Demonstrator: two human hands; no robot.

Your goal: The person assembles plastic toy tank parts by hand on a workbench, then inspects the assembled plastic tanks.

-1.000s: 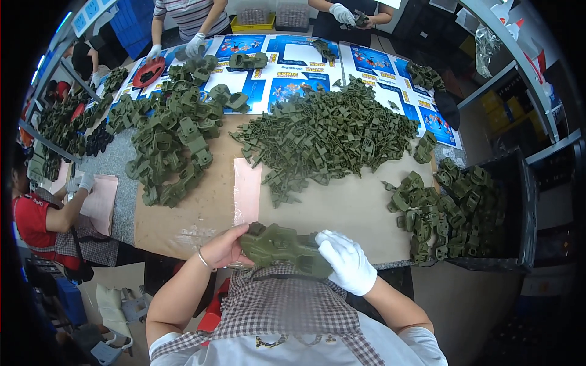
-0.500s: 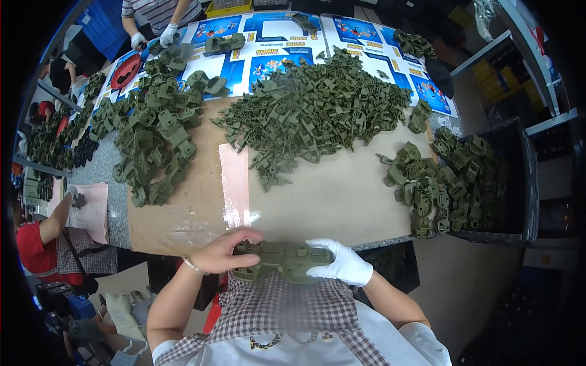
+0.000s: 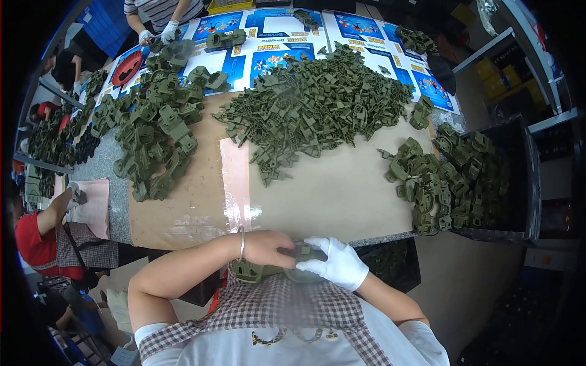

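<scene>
I am looking down at my two hands working just below the near edge of the desk (image 3: 342, 201), over my checked apron (image 3: 287, 305). My left hand (image 3: 268, 247), bare with a thin bracelet (image 3: 242, 243) at the wrist, is curling its fingers over the top of a green plastic part (image 3: 259, 271). My right hand (image 3: 336, 262), in a white glove, is pressing on the same part from the other side, fingers bent around it. Both hands are closed on the part and are touching each other above it; the part itself is sitting in front of my chest, just off the desk, mostly hidden by the hands.

On the desk, a brown paper sheet (image 3: 323, 195) is covering the near half, with a pink strip (image 3: 235, 177) running from the near edge toward the middle. A big heap of small green pieces (image 3: 317, 110) is lying across the middle. A pile of bigger green shells (image 3: 159, 134) is spreading along the left side. Near the right edge, more green assembled pieces (image 3: 421, 177) are spilling out of a dark crate (image 3: 519, 183) that is standing at the right end. Blue printed cards (image 3: 274, 36) are lining the far edge.

At the far left corner, another person's gloved hand (image 3: 168, 30) is reaching among the shells. On my left, a person in a red top (image 3: 33, 238) is sitting beside a pink cloth (image 3: 94, 204).
</scene>
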